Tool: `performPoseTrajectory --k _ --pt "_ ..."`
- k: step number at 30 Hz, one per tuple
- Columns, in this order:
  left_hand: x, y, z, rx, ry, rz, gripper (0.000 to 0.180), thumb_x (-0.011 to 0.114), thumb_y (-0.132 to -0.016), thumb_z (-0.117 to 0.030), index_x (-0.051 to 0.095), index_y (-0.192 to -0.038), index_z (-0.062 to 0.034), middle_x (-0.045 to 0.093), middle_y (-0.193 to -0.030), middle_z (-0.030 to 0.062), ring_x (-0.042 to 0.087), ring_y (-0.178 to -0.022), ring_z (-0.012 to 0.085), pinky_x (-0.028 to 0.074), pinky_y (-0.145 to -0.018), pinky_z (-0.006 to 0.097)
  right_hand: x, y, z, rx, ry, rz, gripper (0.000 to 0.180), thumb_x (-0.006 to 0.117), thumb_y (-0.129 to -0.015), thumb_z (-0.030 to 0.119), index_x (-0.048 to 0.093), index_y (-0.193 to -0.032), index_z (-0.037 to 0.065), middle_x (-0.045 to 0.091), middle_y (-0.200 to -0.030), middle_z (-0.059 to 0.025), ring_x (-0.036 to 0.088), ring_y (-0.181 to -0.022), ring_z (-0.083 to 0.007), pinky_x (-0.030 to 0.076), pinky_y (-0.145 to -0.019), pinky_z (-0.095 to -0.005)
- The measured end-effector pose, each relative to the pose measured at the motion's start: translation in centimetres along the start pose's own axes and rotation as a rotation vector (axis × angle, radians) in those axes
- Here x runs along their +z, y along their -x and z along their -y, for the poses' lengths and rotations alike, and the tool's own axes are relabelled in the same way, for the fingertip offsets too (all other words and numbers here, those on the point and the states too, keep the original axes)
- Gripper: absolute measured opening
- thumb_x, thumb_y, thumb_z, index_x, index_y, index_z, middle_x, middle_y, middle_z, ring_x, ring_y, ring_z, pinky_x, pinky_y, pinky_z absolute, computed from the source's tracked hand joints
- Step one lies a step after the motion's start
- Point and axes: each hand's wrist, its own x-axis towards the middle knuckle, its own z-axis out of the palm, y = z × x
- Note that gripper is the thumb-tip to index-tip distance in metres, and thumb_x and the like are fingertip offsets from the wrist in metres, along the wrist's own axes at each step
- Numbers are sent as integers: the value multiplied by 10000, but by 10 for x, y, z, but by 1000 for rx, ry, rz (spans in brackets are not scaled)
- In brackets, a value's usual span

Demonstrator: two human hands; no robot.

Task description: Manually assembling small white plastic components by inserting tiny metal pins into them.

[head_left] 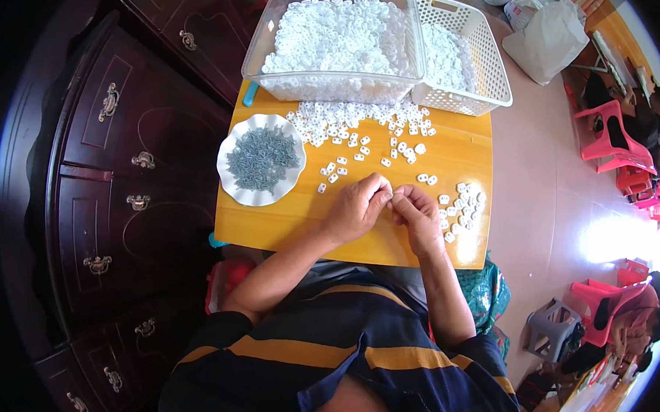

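Observation:
My left hand (pixel 356 211) and my right hand (pixel 417 215) meet fingertip to fingertip above the near part of a yellow table (pixel 331 239). Both are closed in a pinch, and whatever lies between the fingers is too small and hidden to name. Right of my right hand lies a cluster of small white plastic pieces with dark holes (pixel 463 207). Similar loose white pieces (pixel 333 170) are scattered beyond my hands. Left of them, a white wavy-rimmed plate (pixel 234 188) holds a heap of thin grey screws or pins (pixel 262 159), too small to tell which.
At the table's far side stand a clear bin (pixel 339 80) and a white perforated basket (pixel 495 73), both with white pieces. A dark wooden cabinet (pixel 138 192) is on the left. Pink chairs (pixel 616 138), a grey stool (pixel 550 327) and other people are on the right.

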Motion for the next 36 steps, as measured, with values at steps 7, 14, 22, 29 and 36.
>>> performPoseTrajectory --k 7,14,22,29,36 --pt "0 0 -1 -15 -16 -21 144 579 -1040 -154 559 -981 -24 675 -810 153 690 -762 355 525 -665 412 6 -2 -2 63 -97 -30 102 626 -1033 176 658 -1009 82 665 -864 23 557 -688 -58 424 -635 -215" --pt "0 0 4 58 -94 -43 127 575 -1023 -141 547 -970 -30 620 -755 171 654 -704 374 490 -614 435 3 -9 6 -4 -66 -87 135 616 -1041 216 640 -1010 87 637 -817 21 551 -661 -70 422 -620 -221" --pt "-5 11 -4 10 21 -68 146 612 -1022 -113 590 -906 -26 559 -677 105 547 -560 200 439 -547 341 -16 -38 35 -464 962 -308 78 700 -936 96 662 -925 28 672 -822 -141 699 -718 -260 538 -654 -373" --pt "-17 15 0 -49 -3 -64 88 648 -982 -88 614 -930 -27 630 -715 134 633 -601 269 474 -559 371 -34 -62 38 -460 1252 -307 74 704 -905 101 699 -958 49 703 -929 -136 714 -772 -319 552 -703 -444" --pt "-22 19 0 -56 8 -69 86 643 -981 -61 601 -920 -16 613 -706 109 597 -584 208 465 -561 339 -34 -68 40 -421 1277 -337 70 704 -910 123 716 -936 59 710 -928 -110 716 -802 -310 554 -730 -423"
